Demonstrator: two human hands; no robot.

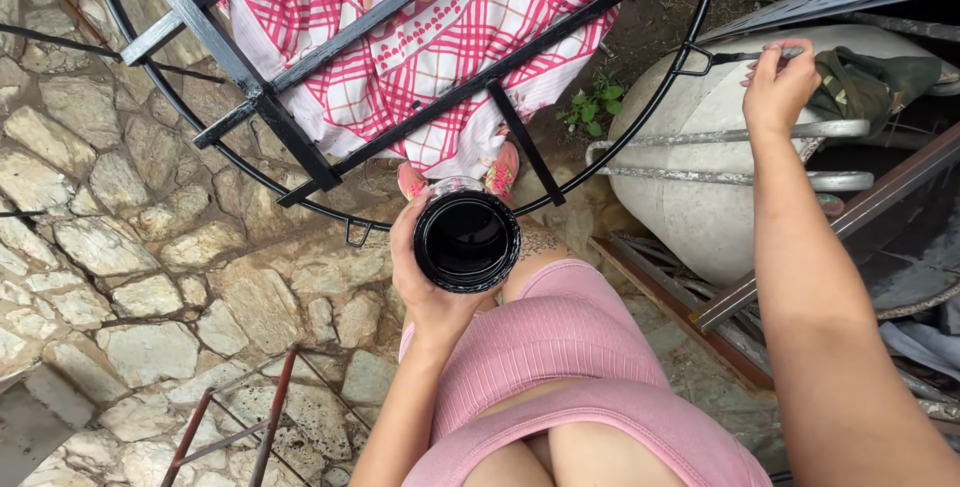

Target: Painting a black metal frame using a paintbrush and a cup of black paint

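— What sits nearest the camera?

— A person in a pink ribbed outfit stands on a stone-paved floor [150,277]. The left hand [425,277] has its grip wrapped around a round can [466,239], held upright at waist height, just above the thigh. The can is open at the top and filled nearly to the rim with a glossy black liquid.

— And the other hand?

— Farther out, the right hand [775,87] is raised to the right, its grip pinched shut on a thin dark brush handle [745,55] that touches the black metal ring [690,57] of a round iron frame [300,137]. The bristle end cannot be made out.

— What lies beyond?

— Just beside that hand, a pale concrete-mixer drum [700,207] with grey bars across it; an olive-green cloth [865,82] is draped on top. Behind the frame's black bars hangs a pink-and-white checked fabric [420,57]. A small green weed [595,107] grows between fabric and drum. Rust-red rods [270,427] lie on the stones at lower left.
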